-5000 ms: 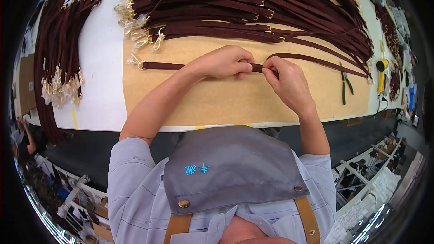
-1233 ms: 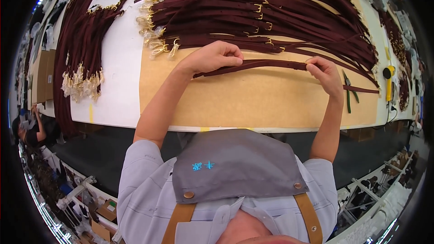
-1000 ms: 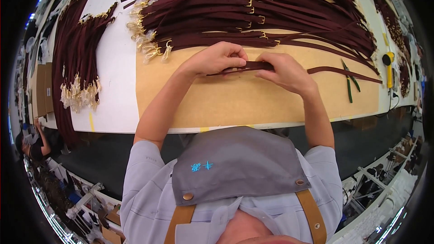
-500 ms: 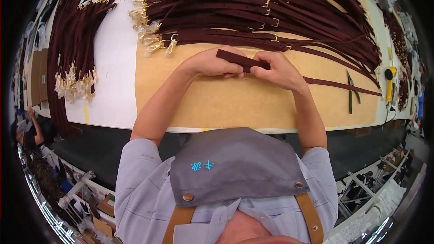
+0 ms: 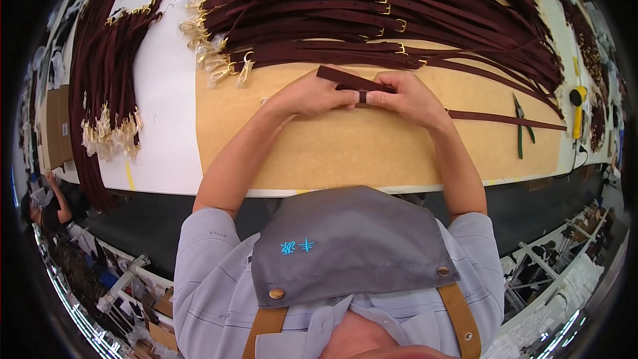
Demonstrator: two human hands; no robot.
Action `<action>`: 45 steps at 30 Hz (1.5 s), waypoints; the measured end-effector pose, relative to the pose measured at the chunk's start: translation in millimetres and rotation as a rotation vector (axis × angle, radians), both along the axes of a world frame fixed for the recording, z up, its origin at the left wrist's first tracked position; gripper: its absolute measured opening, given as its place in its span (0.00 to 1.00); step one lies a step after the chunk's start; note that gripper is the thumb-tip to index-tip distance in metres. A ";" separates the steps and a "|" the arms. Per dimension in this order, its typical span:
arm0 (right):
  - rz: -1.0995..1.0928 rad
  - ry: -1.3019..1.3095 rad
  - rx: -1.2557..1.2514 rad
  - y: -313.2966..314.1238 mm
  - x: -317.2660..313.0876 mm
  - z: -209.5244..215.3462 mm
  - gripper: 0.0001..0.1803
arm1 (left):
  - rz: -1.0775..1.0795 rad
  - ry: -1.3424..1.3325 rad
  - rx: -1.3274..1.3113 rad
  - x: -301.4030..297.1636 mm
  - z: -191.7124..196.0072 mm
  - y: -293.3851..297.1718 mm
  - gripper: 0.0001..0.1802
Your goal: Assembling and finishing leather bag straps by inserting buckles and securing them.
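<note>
Both hands are closed on a dark burgundy leather strap over the tan paper. My left hand pinches it from the left, with the strap's flat end sticking up above the fingers. My right hand grips it from the right. The two thumbs nearly meet at a small dark band, apparently a strap loop. A long strap tail runs out to the right from behind my right hand. Beyond my hands lies a big row of burgundy straps with gold buckles and wrapped snap hooks.
Green-handled pliers lie across the strap tail at right. Farther right is a yellow-and-black tool. Another strap bundle with gold hooks hangs over the left table edge, near a cardboard box. A person is at far left.
My thumbs have come closer together, and the small band now shows between them. The strap's end is tilted similarly. The view has shifted slightly.
</note>
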State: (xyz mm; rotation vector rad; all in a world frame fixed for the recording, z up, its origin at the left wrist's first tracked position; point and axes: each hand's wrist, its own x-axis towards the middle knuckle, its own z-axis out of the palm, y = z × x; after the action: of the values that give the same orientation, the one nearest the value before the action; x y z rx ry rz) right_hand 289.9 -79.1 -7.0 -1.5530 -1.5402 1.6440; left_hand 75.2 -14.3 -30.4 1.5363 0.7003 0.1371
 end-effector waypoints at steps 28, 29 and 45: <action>-0.735 -1.107 0.031 -175.0 289.1 27.7 0.28 | 0.072 0.034 -0.245 6.7 19.4 5.5 0.08; -0.704 -1.038 -0.035 -175.3 287.9 31.2 0.25 | 0.150 -0.001 -0.220 8.1 23.2 4.4 0.07; -1.048 0.716 0.203 -202.9 182.8 38.5 0.09 | 0.111 -0.062 -0.281 25.3 71.0 6.8 0.06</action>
State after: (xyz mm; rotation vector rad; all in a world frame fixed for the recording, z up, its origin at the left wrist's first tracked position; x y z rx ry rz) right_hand 472.7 -282.0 31.6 -1.1178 -0.3546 1.1334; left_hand 100.4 -7.5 40.7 1.2212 0.7236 0.1616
